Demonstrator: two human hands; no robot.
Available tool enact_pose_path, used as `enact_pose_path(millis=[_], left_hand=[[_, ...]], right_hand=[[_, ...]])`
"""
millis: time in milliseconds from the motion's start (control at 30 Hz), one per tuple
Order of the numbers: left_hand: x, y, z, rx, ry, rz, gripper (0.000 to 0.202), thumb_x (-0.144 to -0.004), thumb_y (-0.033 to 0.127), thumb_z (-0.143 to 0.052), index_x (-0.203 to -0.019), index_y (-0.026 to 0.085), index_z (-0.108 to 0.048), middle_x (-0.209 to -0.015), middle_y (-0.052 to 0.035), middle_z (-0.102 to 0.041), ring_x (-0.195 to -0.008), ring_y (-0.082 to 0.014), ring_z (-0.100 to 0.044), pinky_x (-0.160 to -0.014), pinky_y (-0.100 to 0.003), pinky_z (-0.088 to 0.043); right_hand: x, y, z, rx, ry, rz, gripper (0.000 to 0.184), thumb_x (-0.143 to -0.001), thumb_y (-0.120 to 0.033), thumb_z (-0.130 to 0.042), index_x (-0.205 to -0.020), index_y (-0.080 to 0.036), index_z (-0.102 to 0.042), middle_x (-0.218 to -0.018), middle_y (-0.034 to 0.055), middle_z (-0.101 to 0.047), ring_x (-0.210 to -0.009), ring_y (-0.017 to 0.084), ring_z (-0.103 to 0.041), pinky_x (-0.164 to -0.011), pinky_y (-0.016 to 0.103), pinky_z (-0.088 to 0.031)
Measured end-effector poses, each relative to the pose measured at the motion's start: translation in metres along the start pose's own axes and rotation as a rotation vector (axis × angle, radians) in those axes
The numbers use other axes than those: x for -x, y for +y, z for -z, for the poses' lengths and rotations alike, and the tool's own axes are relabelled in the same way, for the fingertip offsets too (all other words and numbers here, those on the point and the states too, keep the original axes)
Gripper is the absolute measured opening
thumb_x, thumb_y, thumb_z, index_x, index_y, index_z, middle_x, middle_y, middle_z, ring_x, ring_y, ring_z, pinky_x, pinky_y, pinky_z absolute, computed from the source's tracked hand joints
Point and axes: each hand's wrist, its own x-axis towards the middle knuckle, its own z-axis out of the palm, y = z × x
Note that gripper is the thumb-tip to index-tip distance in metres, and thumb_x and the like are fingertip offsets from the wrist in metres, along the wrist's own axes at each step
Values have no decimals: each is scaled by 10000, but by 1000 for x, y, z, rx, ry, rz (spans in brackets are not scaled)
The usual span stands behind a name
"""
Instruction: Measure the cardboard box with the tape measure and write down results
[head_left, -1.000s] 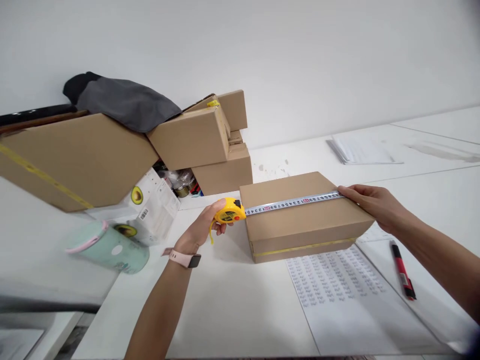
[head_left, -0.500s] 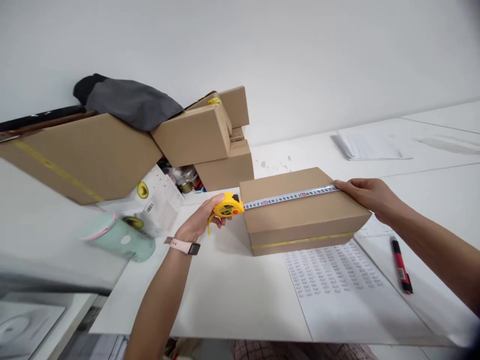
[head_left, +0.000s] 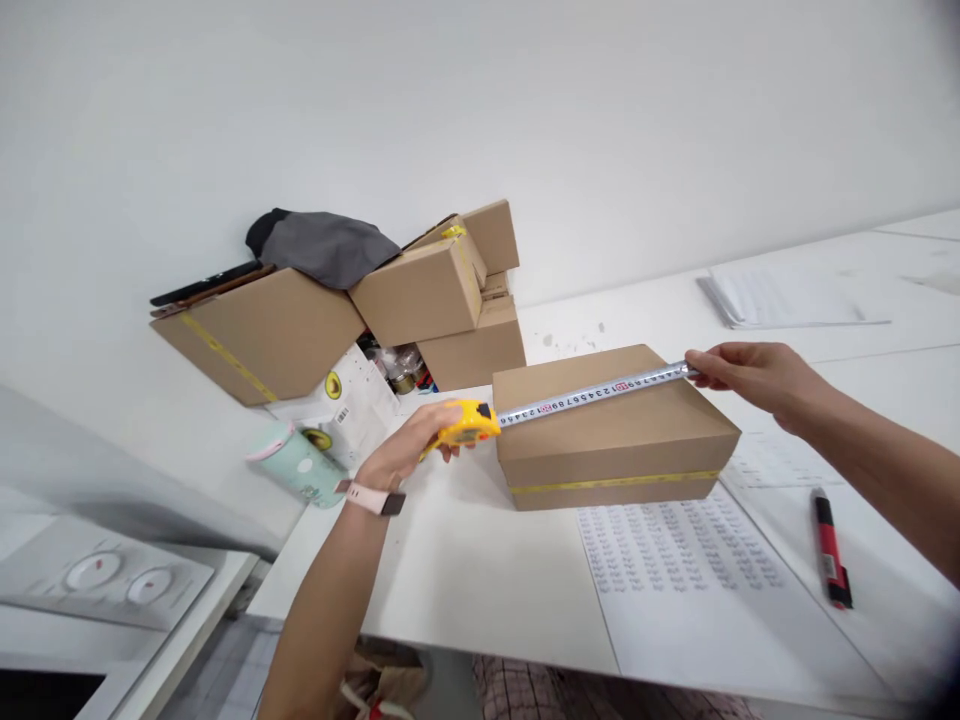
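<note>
In my left hand is the yellow case of a tape measure, held at the left end of a closed cardboard box. The silver blade, marked with numbers, stretches over the box top toward the right. My right hand pinches the blade's free end between thumb and fingers, just past the box's far right edge. A strip of yellow tape runs along the front side of the box. Beneath its front edge lies a printed sheet with rows of small text.
A red and black marker lies at the right of the white table. Behind it is a stack of papers. Several cardboard boxes, a grey cloth and a mint tumbler stand at the left.
My right hand has lifted the blade's end and moved it slightly right, past the box edge. The tape case has tilted a little in my left hand. The view has shifted left.
</note>
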Motion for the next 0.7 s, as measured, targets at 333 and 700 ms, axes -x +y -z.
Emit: enact_pose_path(millis=[333, 700], left_hand=[[57, -56, -218, 885, -283, 91, 724, -562, 439, -929, -1181, 212, -630, -911, -50, -677, -648, -170, -686, -514, -229, -525], [27, -40, -244, 945, -177, -2, 673, -704, 711, -704, -1095, 180, -574, -720, -71, -695, -408, -144, -564, -303, -208, -398]], right_hand=[[-29, -84, -59, 131, -427, 353, 413, -844, -598, -643, -721, -204, -639, -782, 51, -660, -775, 206, -558, -740, 338, -417], [-67, -57, -85, 221, -526, 360, 611, -753, -784, -626, -568, -216, -497, -615, 11, -531, -646, 169, -476, -642, 323, -398]])
